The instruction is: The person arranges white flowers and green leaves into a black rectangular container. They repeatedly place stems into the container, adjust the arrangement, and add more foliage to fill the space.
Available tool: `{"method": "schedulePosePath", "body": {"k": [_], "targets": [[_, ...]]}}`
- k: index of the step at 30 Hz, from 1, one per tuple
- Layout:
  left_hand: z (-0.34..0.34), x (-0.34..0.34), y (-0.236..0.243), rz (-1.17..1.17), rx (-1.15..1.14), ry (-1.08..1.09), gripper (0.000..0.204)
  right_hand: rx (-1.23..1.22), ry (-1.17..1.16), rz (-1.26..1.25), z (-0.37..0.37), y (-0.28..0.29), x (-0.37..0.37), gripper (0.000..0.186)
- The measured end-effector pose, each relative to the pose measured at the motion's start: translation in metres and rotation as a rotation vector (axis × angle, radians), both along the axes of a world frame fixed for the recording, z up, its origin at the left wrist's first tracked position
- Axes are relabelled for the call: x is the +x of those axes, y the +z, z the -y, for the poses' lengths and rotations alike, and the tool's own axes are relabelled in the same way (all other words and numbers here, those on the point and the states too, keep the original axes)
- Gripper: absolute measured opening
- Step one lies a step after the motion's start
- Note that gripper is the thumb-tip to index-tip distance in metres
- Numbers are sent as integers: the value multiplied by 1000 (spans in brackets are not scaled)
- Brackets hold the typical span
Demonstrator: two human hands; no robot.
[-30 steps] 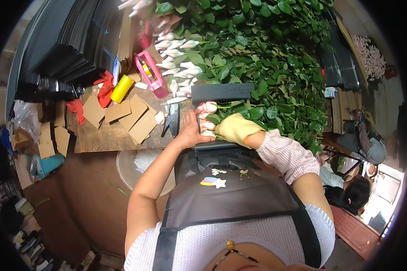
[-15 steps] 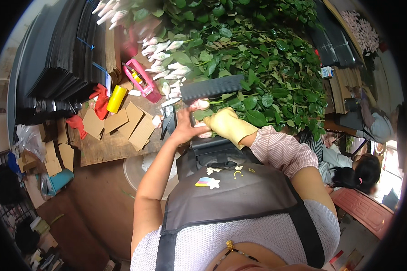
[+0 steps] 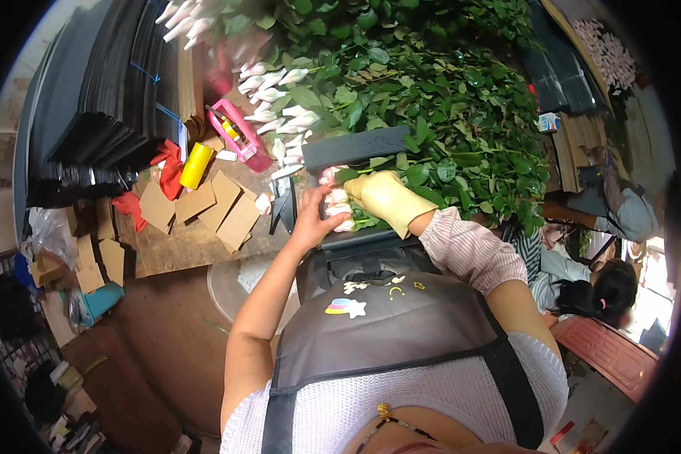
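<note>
Several pale pink roses (image 3: 337,198) lie side by side between my hands, on a dark corrugated sheet (image 3: 356,149) with its far edge folded up. My bare left hand (image 3: 312,221) rests at the flower heads, thumb and fingers apart, touching their left side. In a yellow glove, my right hand (image 3: 387,200) curls over the rose stems just right of the heads. Its fingertips are partly hidden by leaves and petals. Black-handled scissors (image 3: 282,206) lie just left of my left hand.
Leafy rose stems (image 3: 446,113) fill the far and right table, with white-wrapped buds (image 3: 268,94) at their left. Cardboard pieces (image 3: 218,204), a yellow roll (image 3: 196,166) and a pink tape dispenser (image 3: 242,140) lie left. Stacked dark sheets (image 3: 91,98) stand far left. Another person (image 3: 583,291) is at right.
My right hand has shifted slightly up, uncovering more of the rose heads. My left hand has moved slightly, staying beside the blooms, which now show in a row.
</note>
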State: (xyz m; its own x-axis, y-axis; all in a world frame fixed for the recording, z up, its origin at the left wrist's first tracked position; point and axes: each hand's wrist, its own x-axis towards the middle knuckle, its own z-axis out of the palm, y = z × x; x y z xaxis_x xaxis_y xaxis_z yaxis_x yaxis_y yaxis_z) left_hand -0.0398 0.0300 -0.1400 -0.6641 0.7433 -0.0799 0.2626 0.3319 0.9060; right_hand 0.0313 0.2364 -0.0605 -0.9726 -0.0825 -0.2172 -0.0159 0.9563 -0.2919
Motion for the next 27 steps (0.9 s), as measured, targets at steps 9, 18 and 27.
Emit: {"method": "schedulePosePath", "body": {"k": [9, 18, 27], "targets": [[-21, 5, -13, 76, 97, 302, 31, 72, -228, -8, 13, 19, 20, 33], [-20, 7, -8, 64, 63, 265, 38, -55, -261, -184, -10, -28, 7, 31], [-22, -11, -11, 121, 6, 139, 82, -2, -71, -111, -10, -16, 1, 21]]}}
